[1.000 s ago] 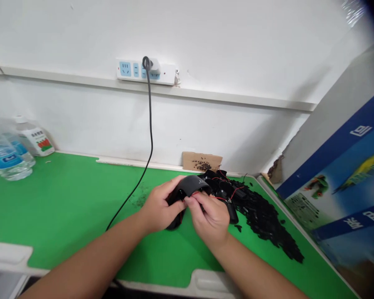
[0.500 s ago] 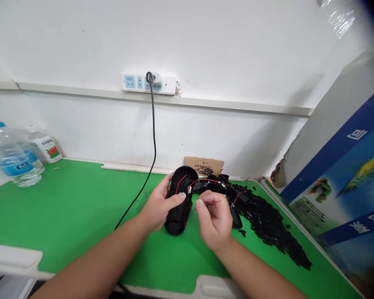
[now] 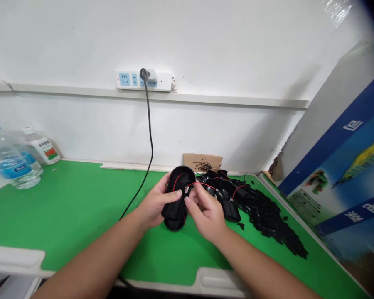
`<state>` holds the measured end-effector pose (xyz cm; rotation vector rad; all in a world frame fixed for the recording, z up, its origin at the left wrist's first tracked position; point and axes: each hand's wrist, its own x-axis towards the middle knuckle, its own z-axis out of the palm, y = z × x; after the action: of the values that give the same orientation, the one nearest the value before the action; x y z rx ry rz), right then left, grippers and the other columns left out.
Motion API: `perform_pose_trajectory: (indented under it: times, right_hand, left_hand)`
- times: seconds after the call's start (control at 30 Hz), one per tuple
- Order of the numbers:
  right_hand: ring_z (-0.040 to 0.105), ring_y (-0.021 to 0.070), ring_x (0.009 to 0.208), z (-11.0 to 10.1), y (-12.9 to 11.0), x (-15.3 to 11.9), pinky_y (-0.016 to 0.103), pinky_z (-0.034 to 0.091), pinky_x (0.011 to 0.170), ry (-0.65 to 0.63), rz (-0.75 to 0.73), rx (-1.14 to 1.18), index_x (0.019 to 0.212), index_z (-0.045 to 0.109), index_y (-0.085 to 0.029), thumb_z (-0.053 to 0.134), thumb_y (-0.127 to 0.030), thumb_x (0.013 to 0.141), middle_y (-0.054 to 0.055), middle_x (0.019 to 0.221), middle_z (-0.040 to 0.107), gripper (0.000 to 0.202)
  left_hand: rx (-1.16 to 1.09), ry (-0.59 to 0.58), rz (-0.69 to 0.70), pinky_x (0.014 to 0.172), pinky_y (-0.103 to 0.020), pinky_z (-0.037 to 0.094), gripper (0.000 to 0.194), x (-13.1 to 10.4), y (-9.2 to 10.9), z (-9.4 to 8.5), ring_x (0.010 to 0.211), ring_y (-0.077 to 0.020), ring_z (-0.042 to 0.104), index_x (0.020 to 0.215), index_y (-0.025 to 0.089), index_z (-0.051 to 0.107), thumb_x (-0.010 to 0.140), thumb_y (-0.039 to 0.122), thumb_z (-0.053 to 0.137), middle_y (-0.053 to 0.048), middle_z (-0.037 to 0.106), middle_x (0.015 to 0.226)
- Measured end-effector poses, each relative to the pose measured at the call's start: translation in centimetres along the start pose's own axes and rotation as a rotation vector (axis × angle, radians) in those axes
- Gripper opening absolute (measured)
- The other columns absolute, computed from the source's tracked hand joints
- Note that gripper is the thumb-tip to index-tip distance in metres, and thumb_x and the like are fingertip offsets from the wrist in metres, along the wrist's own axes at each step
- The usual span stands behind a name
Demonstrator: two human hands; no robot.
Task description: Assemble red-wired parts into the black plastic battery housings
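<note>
- The single head view looks from the person's own head, forward and down along both forearms [image 3: 93,257].
- It faces the white wall [image 3: 230,54] nearly square-on, with the power strip [image 3: 129,79] above mid-frame.
- The left hand [image 3: 156,202] and right hand [image 3: 208,214] sit below centre, nearer the lens than the wall.
- The green tabletop [image 3: 81,207] spans the lower part.
- Bottles [image 3: 17,168] border the view at left, a printed panel [image 3: 349,166] at right.

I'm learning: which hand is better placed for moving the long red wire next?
Probably the right hand: its fingertips are by the long red wire; the left hand holds the black shell.
</note>
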<state>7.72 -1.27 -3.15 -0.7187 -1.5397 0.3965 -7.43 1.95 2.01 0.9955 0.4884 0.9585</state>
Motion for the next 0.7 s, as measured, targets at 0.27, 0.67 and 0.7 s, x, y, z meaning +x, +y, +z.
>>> perform_pose_trajectory:
  times: [0.27,0.67,0.7]
  right_hand:
    - [0.044,0.0084,0.06,0.12,0.04,-0.08,0.023,0.043,0.057,0.008,-0.013,-0.02,0.145,0.039,-0.025,0.054,-0.013,0.091,-0.003,0.073,0.045,0.057]
    - [0.045,0.0085,0.057,0.26,-0.13,0.2,0.02,0.042,0.053,-0.032,0.003,-0.021,0.145,0.038,-0.027,0.05,-0.014,0.093,-0.003,0.072,0.043,0.055]
    - [0.046,0.0087,0.058,0.26,-0.11,0.19,0.02,0.044,0.054,-0.044,-0.015,-0.018,0.146,0.038,-0.027,0.049,-0.014,0.093,-0.002,0.073,0.044,0.055]
  left_hand:
    - [-0.018,0.017,-0.003,0.082,-0.027,0.049,0.051,-0.15,-0.06,0.19,0.09,-0.0155,0.062,0.118,0.023,0.061,0.07,0.018,0.077,-0.004,0.067,0.107]
    - [0.036,0.033,0.091,0.087,-0.027,0.047,0.055,-0.27,-0.42,0.47,0.095,-0.0146,0.06,0.118,0.025,0.056,0.069,0.018,0.08,-0.002,0.064,0.108]
    - [0.052,0.024,0.101,0.087,-0.028,0.047,0.061,-0.33,-0.48,0.44,0.094,-0.0149,0.061,0.121,0.026,0.054,0.067,0.017,0.081,-0.002,0.064,0.108]
